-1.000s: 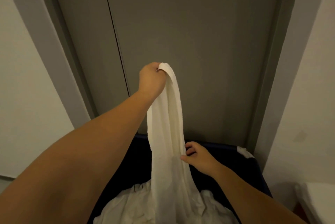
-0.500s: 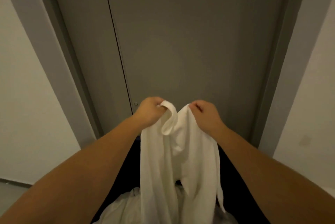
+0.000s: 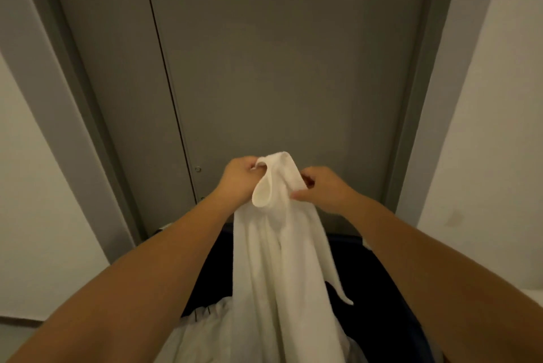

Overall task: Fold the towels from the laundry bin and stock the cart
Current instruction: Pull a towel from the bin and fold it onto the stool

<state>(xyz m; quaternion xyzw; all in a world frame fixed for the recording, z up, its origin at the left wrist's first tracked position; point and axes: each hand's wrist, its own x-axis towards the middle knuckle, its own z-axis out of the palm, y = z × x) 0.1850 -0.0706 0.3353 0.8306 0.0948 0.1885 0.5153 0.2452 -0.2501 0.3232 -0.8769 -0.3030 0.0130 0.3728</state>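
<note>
Left grip (image 3: 239, 183) and right grip (image 3: 323, 189) both pinch the top edge of the white terry towel (image 3: 282, 259), held high so it hangs straight down over the dark blue laundry bin (image 3: 345, 238) (white linen (image 3: 205, 333) inside). Likely finding corners before folding.

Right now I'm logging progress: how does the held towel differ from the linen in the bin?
The towel hangs raised, gripped at its top by the left hand and right hand; the linen lies crumpled in the bin. The towel looks thick; the linen looks thin and gathered. Both are white.
</note>
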